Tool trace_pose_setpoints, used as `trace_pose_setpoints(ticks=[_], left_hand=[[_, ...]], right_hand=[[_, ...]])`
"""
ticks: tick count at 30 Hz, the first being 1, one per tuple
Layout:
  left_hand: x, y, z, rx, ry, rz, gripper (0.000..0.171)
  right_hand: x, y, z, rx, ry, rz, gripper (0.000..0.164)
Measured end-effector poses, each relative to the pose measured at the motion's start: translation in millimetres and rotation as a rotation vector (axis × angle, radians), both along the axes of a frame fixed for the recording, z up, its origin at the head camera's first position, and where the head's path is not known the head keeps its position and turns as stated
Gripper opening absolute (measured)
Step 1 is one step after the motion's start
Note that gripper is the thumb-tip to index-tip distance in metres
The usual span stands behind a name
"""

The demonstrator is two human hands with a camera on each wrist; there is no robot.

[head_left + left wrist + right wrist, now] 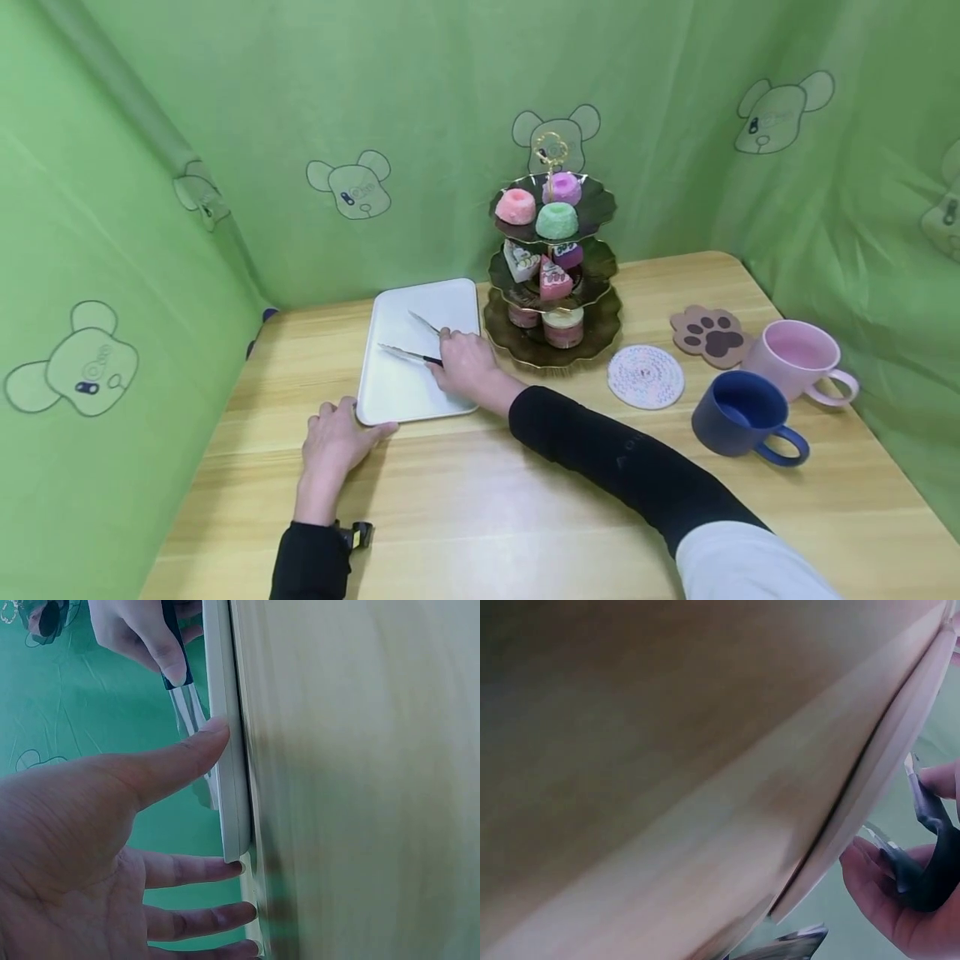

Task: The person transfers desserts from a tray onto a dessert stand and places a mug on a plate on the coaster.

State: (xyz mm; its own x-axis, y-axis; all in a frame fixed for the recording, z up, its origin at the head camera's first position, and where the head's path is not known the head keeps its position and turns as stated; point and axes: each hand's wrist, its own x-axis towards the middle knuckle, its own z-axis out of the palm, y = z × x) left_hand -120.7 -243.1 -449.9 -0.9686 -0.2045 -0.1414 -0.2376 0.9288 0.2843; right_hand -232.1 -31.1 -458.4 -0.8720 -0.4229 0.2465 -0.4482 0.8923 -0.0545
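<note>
A white rectangular tray point(408, 396) lies on the wooden table, left of the middle. My right hand point(468, 362) grips a pair of tongs point(405, 353) over the tray. In the head view, their two metal arms stand spread apart, pointing left, with nothing between them. The right wrist view shows the dark bent end of the tongs point(930, 889) within the curled fingers. At the tray's near left corner is my left hand point(333, 437). Its fingers stretch out onto the table, and in the left wrist view its thumb point(202, 746) lies against the tray's edge.
Right of the tray stands a three-tier dark stand point(551, 354) holding small cakes. Beyond it lie a round coaster point(646, 377) and a brown paw-shaped coaster point(693, 329). A blue mug point(731, 429) and a pink mug point(772, 367) stand at the right. Green curtains point(450, 125) enclose the table.
</note>
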Motion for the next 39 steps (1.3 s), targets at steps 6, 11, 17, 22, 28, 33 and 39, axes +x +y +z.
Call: trace_pose_setpoints(ticks=[6,11,17,22,28,33,39], left_hand=[[-2.1,1,2.2,-0.005,0.005,-0.007,0.099],[-3.8,3,3.3,-0.008,0.002,-0.013,0.099],[-4.5,6,5.1,-0.023,-0.017,-0.013,0.098],[-2.5,8,8.7,-0.052,-0.028,-0.031,0.091],[2.3,8,17.9,-0.062,0.005,-0.035,0.095],[3.1,16,21.3,-0.036,0.167,-0.118,0.09],[1.4,27,25.5,-0.096,0.387,-0.213,0.083]], right_hand=[[-2.1,-4,1.2,-0.002,-0.01,-0.01,0.059],[-1.8,-7,5.9,0.075,-0.056,-0.03,0.05],[0.9,-11,14.6,0.146,-0.157,-0.041,0.038],[1.2,-15,16.4,0.163,-0.17,-0.059,0.039],[1.5,-20,17.7,0.149,-0.174,-0.029,0.042],[1.2,-16,18.0,0.163,-0.189,-0.041,0.043],[6.1,-4,28.9,0.127,-0.186,-0.041,0.049]])
